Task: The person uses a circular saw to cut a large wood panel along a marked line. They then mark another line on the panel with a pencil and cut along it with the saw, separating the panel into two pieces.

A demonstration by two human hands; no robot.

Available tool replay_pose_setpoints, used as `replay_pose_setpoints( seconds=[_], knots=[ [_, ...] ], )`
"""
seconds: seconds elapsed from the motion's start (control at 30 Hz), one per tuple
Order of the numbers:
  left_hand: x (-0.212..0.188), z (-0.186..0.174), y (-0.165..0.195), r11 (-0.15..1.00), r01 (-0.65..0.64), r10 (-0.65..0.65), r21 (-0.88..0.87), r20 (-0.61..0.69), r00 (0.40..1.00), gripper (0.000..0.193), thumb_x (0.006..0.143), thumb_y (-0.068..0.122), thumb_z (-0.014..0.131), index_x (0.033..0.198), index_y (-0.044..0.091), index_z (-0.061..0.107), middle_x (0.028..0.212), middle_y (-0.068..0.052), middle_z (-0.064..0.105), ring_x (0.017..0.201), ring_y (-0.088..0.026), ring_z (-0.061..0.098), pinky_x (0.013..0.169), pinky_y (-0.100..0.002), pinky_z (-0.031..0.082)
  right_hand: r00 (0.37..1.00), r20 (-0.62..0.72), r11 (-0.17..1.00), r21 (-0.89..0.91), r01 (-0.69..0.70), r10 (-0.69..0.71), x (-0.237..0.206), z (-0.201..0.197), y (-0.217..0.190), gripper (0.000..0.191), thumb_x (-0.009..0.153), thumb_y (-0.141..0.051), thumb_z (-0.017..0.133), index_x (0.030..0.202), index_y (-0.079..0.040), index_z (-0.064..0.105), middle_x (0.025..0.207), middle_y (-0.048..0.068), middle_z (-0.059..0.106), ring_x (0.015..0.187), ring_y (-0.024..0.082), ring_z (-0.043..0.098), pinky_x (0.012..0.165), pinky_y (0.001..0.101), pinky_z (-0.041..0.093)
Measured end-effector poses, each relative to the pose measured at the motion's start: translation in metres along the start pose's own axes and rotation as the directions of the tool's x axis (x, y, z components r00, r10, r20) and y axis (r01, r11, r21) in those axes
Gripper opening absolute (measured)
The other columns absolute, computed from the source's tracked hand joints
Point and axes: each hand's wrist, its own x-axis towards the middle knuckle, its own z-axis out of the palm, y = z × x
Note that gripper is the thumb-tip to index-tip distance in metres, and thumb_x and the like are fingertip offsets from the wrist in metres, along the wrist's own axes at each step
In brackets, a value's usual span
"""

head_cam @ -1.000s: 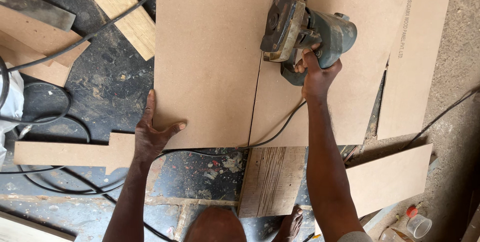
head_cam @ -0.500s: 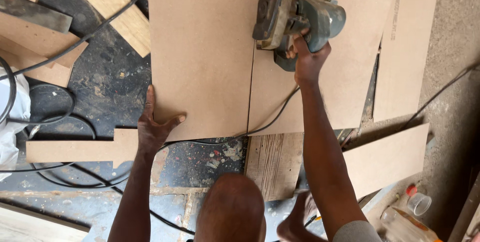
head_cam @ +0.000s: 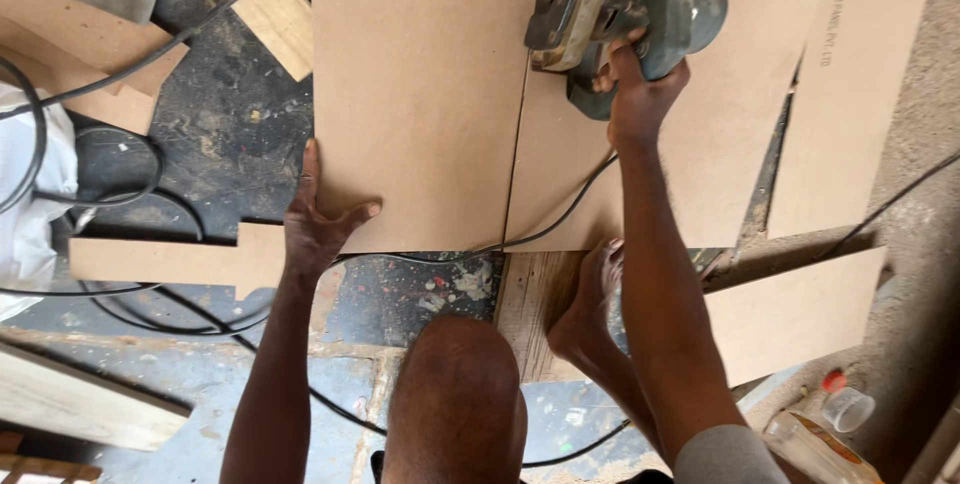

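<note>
1. One circular saw [head_cam: 620, 14] sits on one large brown board [head_cam: 420, 94], gripped by the right hand [head_cam: 640, 94].
2. The left hand [head_cam: 315, 219] presses flat, fingers spread, on the board's near-left corner.
3. One cut line [head_cam: 518, 144] runs between both hands.

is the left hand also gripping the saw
No, the left hand lies flat, fingers spread, on the near left corner of the brown board, while only the right hand grips the circular saw.

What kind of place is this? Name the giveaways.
Probably a rough carpentry workshop, with the work done on the floor. A handheld circular saw in the right hand cuts a fibreboard sheet, the left hand steadies it, and board offcuts lie around.
</note>
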Motion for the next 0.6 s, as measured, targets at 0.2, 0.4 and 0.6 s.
replay_pose_setpoints(
  seconds=[0.2, 0.4, 0.6],
  knots=[
    [-0.002, -0.005, 0.001, 0.994, -0.079, 0.079, 0.077, 0.004, 0.997, 0.117, 0.074, 0.016, 0.094, 0.165, 0.003, 0.021, 0.149, -0.02, 0.059, 0.126, -0.025, 0.065, 0.103, -0.034, 0.058, 1.0, 0.011, 0.999, 0.043, -0.004, 0.003, 0.002, 0.002, -0.001, 0.014, 0.094, 0.008, 0.066, 0.104, -0.001, 0.061, 0.089, 0.012, 0.068, 0.064, 0.016, 0.057, 0.056, 0.0343, 0.051],
    [-0.009, 0.0, -0.007, 0.969, -0.002, 0.031, 0.245, -0.113, 0.993, 0.103, 0.077, 0.025, 0.092, 0.16, 0.003, 0.035, 0.134, -0.019, 0.069, 0.113, -0.025, 0.073, 0.094, -0.035, 0.064, 1.0, 0.012, 0.999, 0.039, -0.017, 0.017, 0.003, 0.005, -0.001, 0.015, 0.093, 0.008, 0.067, 0.101, -0.003, 0.06, 0.079, 0.009, 0.063, 0.059, 0.016, 0.055, 0.054, 0.032, 0.048],
    [0.001, -0.002, -0.005, 0.788, 0.199, -0.064, 0.582, -0.244, 0.968, 0.065, 0.087, 0.032, 0.084, 0.146, 0.017, 0.061, 0.106, -0.018, 0.072, 0.092, -0.025, 0.074, 0.072, -0.036, 0.065, 1.0, 0.007, 0.998, 0.06, 0.013, -0.013, 0.004, 0.006, 0.002, 0.016, 0.093, 0.009, 0.069, 0.102, -0.002, 0.06, 0.082, 0.01, 0.066, 0.06, 0.015, 0.056, 0.054, 0.0319, 0.049]
  ],
)
